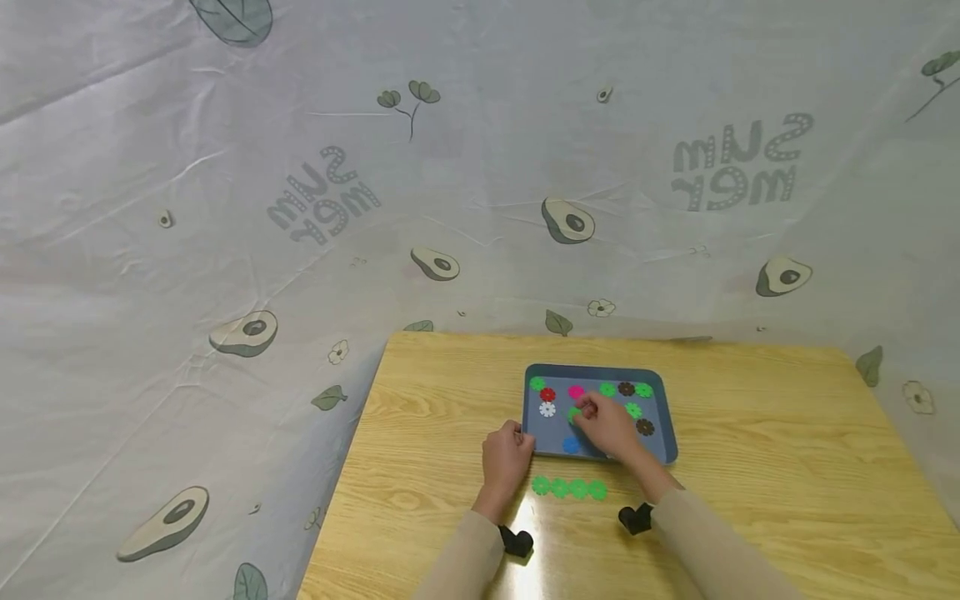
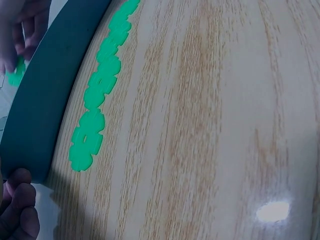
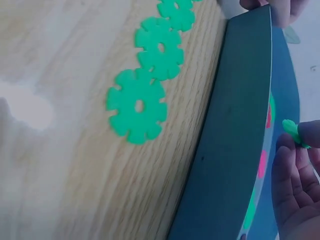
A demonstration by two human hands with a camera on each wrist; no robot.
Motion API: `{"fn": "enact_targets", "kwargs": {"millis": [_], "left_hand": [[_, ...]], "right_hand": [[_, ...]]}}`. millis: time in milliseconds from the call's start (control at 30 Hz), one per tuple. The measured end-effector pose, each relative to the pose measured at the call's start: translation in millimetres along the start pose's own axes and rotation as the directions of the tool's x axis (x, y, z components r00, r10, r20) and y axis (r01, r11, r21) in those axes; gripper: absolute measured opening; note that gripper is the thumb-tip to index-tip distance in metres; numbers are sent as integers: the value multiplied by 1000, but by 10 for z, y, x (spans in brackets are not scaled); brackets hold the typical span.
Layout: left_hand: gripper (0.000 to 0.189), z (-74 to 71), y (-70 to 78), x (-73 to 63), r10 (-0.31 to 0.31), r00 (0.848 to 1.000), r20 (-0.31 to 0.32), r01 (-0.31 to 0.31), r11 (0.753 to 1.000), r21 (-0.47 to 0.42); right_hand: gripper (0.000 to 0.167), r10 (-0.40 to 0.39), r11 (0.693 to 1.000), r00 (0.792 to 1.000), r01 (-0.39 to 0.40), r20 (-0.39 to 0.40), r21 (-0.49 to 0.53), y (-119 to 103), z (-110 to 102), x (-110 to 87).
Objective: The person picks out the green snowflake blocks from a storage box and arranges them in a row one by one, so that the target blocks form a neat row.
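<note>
A light yellow-brown, wood-grained desk (image 1: 772, 433) spreads beneath a person's two hands, its sheen catching a patch of glare on the near side of the left grip (image 1: 507, 457). Beyond both grips hangs a creased, pale grey-white sheet (image 1: 480, 183) printed with avocado halves, leaves, flowers and the word "summer" in mirrored lettering. The left grip holds the near left corner of a shallow, blue-grey rectangular tray (image 1: 543, 432). Over the tray, the right grip (image 1: 606, 427) pinches a bright green, notched, flower-shaped disc (image 3: 290, 131) between thumb and fingers, the piece partly hidden by the fingertips and seen nearly edge-on from the right wrist. Just nearer the person than the tray, to the right of the left grip, four flat green notched discs (image 1: 578, 488) lie on the desk in a slightly uneven row, rim touching rim, each toothed all round with a small slot at its centre. Inside the tray, a white disc (image 1: 547, 409) and a red disc (image 1: 547, 394) sit left of the right grip, a pink disc (image 1: 576, 392) just beyond it, and a dark brown disc (image 1: 645, 427) to its right.
</note>
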State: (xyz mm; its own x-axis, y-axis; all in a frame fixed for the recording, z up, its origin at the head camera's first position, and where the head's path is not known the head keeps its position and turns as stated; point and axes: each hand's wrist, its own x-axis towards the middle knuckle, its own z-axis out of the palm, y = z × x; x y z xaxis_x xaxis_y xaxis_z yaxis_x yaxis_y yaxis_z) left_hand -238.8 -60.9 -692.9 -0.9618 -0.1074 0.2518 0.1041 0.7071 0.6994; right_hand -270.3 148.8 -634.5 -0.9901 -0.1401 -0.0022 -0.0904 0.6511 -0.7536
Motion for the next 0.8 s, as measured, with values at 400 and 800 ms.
{"fn": "enact_targets", "kwargs": {"millis": [400,800], "left_hand": [[7,-14,9,-5,13,1000,-4,-13,1000,0],[5,1,-1,-5,3,1000,13,-3,1000,1]], "right_hand": [[17,-23,997,999,21,33,75,38,-200,-427],[14,12,991,997,-21,72,130,287,-293,-813]]}}
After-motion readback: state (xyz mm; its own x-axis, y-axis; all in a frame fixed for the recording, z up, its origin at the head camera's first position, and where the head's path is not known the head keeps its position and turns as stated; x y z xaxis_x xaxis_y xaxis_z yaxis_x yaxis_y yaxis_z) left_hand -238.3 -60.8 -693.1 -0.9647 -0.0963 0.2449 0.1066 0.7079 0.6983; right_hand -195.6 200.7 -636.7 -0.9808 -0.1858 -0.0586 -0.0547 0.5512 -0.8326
